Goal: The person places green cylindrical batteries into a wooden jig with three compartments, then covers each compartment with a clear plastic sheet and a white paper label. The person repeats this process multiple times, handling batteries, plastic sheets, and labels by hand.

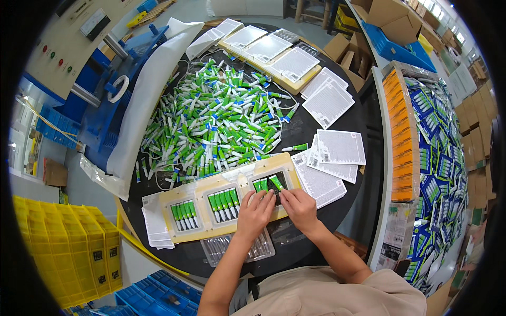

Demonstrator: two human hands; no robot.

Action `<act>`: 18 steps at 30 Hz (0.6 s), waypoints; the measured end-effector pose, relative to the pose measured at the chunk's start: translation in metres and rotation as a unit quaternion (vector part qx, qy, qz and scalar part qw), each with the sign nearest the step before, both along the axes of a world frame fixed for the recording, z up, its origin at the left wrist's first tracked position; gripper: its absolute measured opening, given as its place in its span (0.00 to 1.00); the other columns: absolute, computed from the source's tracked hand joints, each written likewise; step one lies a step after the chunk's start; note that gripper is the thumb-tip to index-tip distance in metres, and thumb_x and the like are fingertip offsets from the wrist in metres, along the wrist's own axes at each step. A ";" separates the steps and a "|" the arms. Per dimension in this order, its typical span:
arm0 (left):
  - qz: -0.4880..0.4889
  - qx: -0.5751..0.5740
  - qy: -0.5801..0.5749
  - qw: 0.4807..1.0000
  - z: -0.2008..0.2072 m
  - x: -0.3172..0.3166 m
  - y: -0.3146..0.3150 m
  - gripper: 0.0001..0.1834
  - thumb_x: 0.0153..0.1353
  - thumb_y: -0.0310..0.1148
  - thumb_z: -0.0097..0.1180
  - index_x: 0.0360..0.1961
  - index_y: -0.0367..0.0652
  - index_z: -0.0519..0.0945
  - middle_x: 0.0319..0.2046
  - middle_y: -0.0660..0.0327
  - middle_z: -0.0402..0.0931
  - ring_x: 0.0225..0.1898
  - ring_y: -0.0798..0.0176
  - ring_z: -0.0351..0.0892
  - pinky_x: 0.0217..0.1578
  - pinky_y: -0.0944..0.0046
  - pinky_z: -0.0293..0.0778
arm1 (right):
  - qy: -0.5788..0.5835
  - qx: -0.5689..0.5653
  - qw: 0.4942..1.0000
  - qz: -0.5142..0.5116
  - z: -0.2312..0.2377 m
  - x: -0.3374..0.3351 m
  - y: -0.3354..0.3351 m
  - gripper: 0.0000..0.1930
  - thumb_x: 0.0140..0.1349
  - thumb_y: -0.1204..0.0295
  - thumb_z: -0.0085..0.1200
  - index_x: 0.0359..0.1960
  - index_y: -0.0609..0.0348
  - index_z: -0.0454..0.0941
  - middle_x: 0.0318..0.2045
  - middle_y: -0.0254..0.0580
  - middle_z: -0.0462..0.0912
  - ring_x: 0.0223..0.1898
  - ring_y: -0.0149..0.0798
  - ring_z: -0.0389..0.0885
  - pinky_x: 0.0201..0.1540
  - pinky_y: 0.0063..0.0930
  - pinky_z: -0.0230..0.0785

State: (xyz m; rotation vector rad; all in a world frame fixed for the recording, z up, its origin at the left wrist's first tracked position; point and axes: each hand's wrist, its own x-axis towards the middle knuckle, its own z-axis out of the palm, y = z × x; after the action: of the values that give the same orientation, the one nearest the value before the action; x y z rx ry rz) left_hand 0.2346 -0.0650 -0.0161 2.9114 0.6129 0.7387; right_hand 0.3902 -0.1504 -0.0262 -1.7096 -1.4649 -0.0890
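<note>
Yellow tray [184,194]: two pockets [227,223] filled with tubes, third holds some. Your right hand [299,206] pinches a green tube [276,183]; left hand's [255,213] grip unclear. Bare surface [297,128] beyond

Black table [296,132] — green tubes [216,124], white cards [329,108].

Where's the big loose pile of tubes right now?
In the head view, the pile of green-and-white tubes lies left of centre on the black table, just beyond the yellow-edged fixture and right of the curved white sheet.
</note>
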 end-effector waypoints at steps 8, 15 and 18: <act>0.015 -0.025 -0.009 1.000 -0.006 0.000 -0.004 0.19 0.57 0.27 0.59 0.51 0.41 0.84 0.55 0.61 0.83 0.56 0.59 0.79 0.61 0.50 0.70 | -0.008 0.006 1.000 0.020 0.004 0.002 0.000 0.10 0.55 0.80 0.67 0.40 0.65 0.85 0.31 0.45 0.83 0.30 0.46 0.83 0.31 0.35 0.76; 0.025 -0.076 -0.008 0.997 -0.001 -0.008 -0.003 0.22 0.57 0.26 0.61 0.55 0.41 0.82 0.59 0.61 0.80 0.60 0.59 0.78 0.68 0.45 0.62 | -0.003 -0.040 0.998 0.044 0.003 -0.011 0.005 0.09 0.58 0.77 0.64 0.40 0.65 0.84 0.32 0.44 0.81 0.33 0.46 0.82 0.35 0.36 0.76; 0.033 -0.105 -0.001 0.994 0.002 -0.012 -0.007 0.24 0.59 0.26 0.62 0.58 0.41 0.80 0.59 0.60 0.80 0.62 0.58 0.77 0.71 0.43 0.59 | 0.007 -0.027 0.998 0.054 0.010 -0.006 0.011 0.08 0.58 0.77 0.63 0.39 0.65 0.84 0.34 0.44 0.82 0.35 0.47 0.82 0.38 0.36 0.76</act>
State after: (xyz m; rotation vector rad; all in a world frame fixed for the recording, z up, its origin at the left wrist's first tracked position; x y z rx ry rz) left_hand 0.2229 -0.0716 -0.0138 2.7100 0.7407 0.6405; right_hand 0.3841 -0.1399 -0.0162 -1.6673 -1.5599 0.0206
